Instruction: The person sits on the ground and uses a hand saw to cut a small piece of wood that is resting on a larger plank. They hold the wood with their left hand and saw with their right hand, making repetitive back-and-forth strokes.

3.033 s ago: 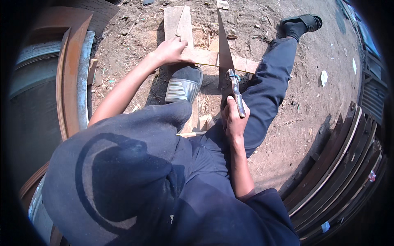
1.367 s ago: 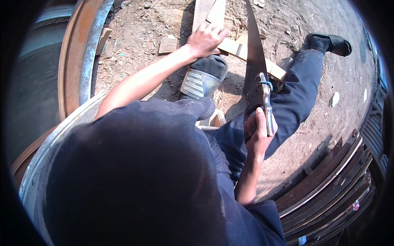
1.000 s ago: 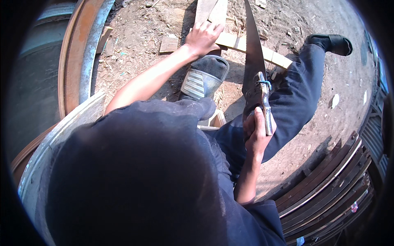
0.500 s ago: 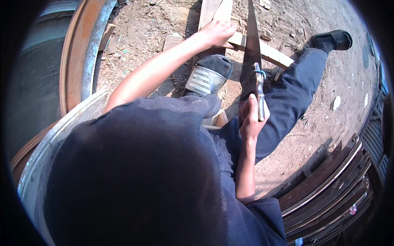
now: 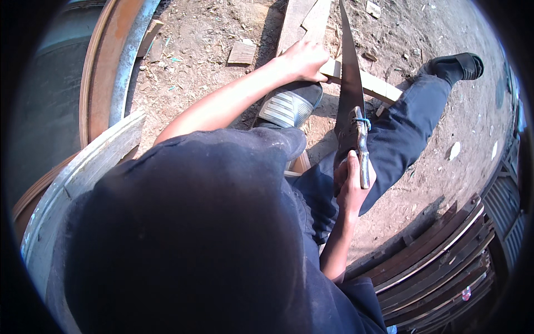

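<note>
My right hand [image 5: 354, 177] is closed around the handle of a handsaw [image 5: 350, 75], its long blade pointing away from me. Blue cord is tied where blade and handle meet. The blade crosses a narrow pale wooden strip [image 5: 382, 88]; how deep any cut goes cannot be made out. On the left of the blade, my left hand [image 5: 305, 60] is closed on that strip, its fingers partly hidden. A wider board [image 5: 296, 25] lies under or beside that hand, running away from me. My sandalled left foot [image 5: 285, 107] rests just below the left hand.
My outstretched right leg [image 5: 409, 133] lies beside the strip's right end. Small wood offcuts [image 5: 242, 53] and shavings litter the dirt ground. Curved-looking wooden frames [image 5: 105, 67] stand at the left. Dark slats [image 5: 439, 267] are stacked at the lower right.
My right hand has drawn the saw back toward my body. The left hand keeps its hold on the strip. The whole view has shifted slightly.
</note>
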`<state>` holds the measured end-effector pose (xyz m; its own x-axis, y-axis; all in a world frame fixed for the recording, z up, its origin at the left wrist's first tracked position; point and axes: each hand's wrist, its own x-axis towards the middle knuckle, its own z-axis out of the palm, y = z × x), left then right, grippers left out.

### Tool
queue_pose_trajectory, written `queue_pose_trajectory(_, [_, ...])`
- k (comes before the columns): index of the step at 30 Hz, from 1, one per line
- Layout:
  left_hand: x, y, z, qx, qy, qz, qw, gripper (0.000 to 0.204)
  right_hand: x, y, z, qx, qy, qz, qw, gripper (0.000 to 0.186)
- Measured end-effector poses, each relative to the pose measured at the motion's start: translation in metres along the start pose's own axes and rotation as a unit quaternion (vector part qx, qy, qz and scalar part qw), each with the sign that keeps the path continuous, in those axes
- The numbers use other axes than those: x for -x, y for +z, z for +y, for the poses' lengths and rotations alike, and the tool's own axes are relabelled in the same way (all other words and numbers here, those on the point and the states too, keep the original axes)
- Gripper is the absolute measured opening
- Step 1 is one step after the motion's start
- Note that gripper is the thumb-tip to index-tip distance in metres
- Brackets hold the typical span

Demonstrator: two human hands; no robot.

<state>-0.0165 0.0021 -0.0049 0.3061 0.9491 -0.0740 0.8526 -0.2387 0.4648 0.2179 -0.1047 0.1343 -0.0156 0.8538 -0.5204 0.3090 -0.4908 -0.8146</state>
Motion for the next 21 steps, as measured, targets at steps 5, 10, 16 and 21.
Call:
queue_pose_trajectory(5, [-0.002, -0.009, -0.001, 0.050, -0.009, -0.033, 0.998, 0.043, -0.031, 0.012, 0.004, -0.026, -0.024, 0.003, 0.999, 0.023])
queue_pose_trajectory(10, [0.010, -0.004, 0.005, 0.013, -0.028, 0.007, 0.999, 0.043, -0.002, 0.001, 0.003, 0.022, -0.012, -0.010, 1.000, 0.022])
queue_pose_trajectory(16, [0.014, 0.018, 0.016, -0.051, -0.089, 0.038, 0.994, 0.071, -0.014, 0.006, 0.012, -0.001, -0.030, 0.008, 1.000, 0.020])
queue_pose_trajectory(21, [0.017, 0.010, 0.018, -0.059, -0.081, -0.001, 0.995, 0.075, -0.032, 0.023, 0.013, -0.031, -0.034, 0.002, 0.999, 0.020])
